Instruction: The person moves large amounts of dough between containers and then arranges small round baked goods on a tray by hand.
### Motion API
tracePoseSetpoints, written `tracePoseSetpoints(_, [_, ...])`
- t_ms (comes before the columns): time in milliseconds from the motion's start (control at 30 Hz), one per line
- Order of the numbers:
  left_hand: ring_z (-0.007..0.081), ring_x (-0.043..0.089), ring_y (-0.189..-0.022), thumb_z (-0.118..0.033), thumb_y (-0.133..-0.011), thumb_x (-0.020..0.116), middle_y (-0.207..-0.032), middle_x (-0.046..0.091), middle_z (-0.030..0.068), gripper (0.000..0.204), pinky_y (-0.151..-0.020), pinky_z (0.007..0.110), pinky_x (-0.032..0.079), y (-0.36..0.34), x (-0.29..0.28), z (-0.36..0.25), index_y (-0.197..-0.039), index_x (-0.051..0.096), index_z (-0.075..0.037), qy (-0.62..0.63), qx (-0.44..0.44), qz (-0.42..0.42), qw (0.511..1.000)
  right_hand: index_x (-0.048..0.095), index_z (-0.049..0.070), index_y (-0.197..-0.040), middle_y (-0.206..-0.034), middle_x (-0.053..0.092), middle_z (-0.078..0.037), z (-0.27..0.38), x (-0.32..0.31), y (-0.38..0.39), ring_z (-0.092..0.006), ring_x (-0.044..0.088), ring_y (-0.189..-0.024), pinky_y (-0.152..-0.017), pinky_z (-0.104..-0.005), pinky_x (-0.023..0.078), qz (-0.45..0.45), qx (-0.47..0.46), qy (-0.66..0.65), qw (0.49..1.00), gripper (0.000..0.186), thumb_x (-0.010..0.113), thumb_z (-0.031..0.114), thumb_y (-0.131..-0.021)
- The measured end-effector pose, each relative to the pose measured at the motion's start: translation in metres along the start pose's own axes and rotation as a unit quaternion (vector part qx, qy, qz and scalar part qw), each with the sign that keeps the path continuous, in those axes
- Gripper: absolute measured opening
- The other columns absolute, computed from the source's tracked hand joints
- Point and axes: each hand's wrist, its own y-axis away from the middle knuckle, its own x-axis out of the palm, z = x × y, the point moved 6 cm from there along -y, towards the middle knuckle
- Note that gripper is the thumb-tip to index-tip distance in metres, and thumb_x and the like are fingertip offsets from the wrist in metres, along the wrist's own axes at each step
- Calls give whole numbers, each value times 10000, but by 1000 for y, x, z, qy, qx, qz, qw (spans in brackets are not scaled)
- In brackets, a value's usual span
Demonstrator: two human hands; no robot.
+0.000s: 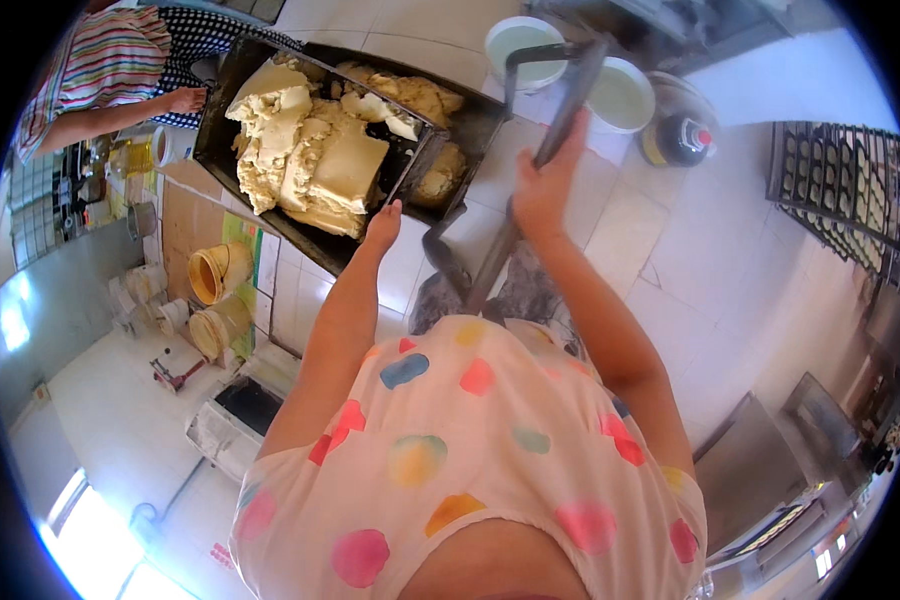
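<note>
My left hand [383, 226] is closed on the near right rim of a dark metal trough [322, 262]. Big, rough chunks of pale yellow dough [315, 150] fill much of that trough. Beside it, under or behind its right edge, a second dark container [478, 140] holds more crumbly dough [438, 180]. My right hand [548, 195] wraps round a grey metal bar [498, 258], part of a bent tubular frame that looks like a cart handle. At the trough's far left end rests another person's hand [186, 100].
Two white buckets [620, 95] of pale liquid and a dark bottle with a red cap [678, 140] stand at the upper right. A rack of moulded trays [835, 185] is at the far right. Yellowish buckets [220, 272] stand left, near a white machine [235, 415].
</note>
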Motion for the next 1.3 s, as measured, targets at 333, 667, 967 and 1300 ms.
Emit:
tracePoseSetpoints(333, [453, 538, -1023, -482, -970, 229, -1040, 597, 285, 614, -894, 509, 405, 21, -8, -6, -1010, 584, 17, -82, 5, 51, 995, 28, -55, -1444, -1493, 129, -243, 43, 42, 69, -357, 204, -1376, -1129, -404, 146, 54, 19, -77, 995, 774, 463, -15, -805])
tracePoseSetpoints(667, [439, 548, -1014, -428, -977, 255, -1059, 603, 251, 536, -879, 505, 427, 14, -13, -22, -983, 582, -2, -68, -3, 45, 997, 30, -47, -1446, -1486, 166, -235, 65, 73, 91, -349, 234, -1366, -1115, -405, 161, 79, 76, -135, 985, 802, 473, -39, -778])
tracePoseSetpoints(967, [416, 558, -1029, -411, -991, 260, -1073, 611, 226, 499, -892, 478, 439, -10, 23, -10, -1044, 567, -21, -68, -25, 201, 977, 40, -22, -1459, -1442, 269, -240, 74, 77, 74, -327, 306, -1327, -1091, -378, 202, 80, 88, -138, 983, 792, 464, -32, -791])
tracePoseSetpoints(1300, [378, 557, -1061, -374, -935, 447, -1136, 574, 196, 396, -898, 458, 456, 30, -26, -62, -1067, 599, -33, -167, 71, 151, 972, 103, -9, -1464, -1413, 334, -202, 70, 77, 74, -278, 348, -1303, -1096, -352, 219, 53, 70, -63, 994, 806, 488, -24, -756])
